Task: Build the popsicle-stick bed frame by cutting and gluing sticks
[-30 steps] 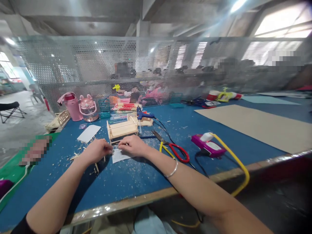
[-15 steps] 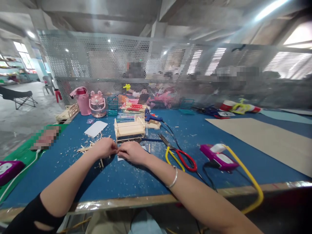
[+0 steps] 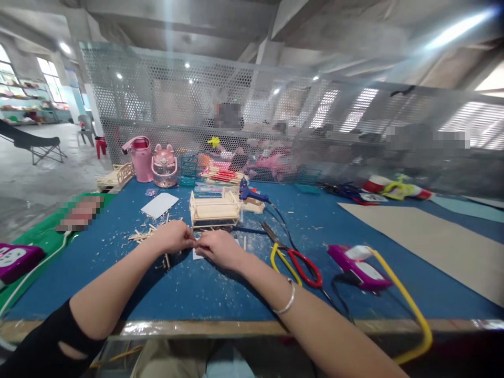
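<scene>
We list our left hand (image 3: 175, 236) and right hand (image 3: 222, 249), fingertips pinched together, contents indiscernible, and, just beyond them, one wooden frame (image 3: 216, 208), seemingly light, stiff, fragile, best gripped by its base.

Grey concrete rm w/ perforated metal partition (image 3: 165, 94), bright windows (image 3: 51, 79).

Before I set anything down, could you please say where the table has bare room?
Right of the purple power strip, between the yellow cable and brown sheet, the blue table looks bare. It is crowded around the wooden frame, glue gun and loose sticks beside the left hand.
</scene>
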Tool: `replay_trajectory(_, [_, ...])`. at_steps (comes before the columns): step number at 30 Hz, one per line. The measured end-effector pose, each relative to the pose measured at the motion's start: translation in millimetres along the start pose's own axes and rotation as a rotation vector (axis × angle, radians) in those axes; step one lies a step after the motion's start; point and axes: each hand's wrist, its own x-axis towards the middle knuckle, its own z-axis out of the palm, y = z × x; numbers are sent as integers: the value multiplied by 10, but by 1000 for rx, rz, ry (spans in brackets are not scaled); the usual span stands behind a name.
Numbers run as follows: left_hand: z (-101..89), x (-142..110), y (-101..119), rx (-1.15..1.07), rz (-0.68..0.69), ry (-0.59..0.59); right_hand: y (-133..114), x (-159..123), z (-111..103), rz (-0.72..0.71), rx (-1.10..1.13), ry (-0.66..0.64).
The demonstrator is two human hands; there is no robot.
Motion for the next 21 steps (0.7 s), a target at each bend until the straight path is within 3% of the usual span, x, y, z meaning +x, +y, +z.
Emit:
replay_trajectory(6, [11, 9, 42, 15, -62, 38, -56, 19, 5, -2, -53, 0])
replay_trajectory(11, [24, 34, 17, -12, -53, 22, -94, 20, -32, -55, -35, -60])
replay_trajectory(16, [37, 49, -11, -31, -42, 19, -104, 31, -12, -5, -7, -2])
replay_trajectory(21, [42, 55, -19, -47, -34, 17, -110, 24, -19, -51, 55, -49])
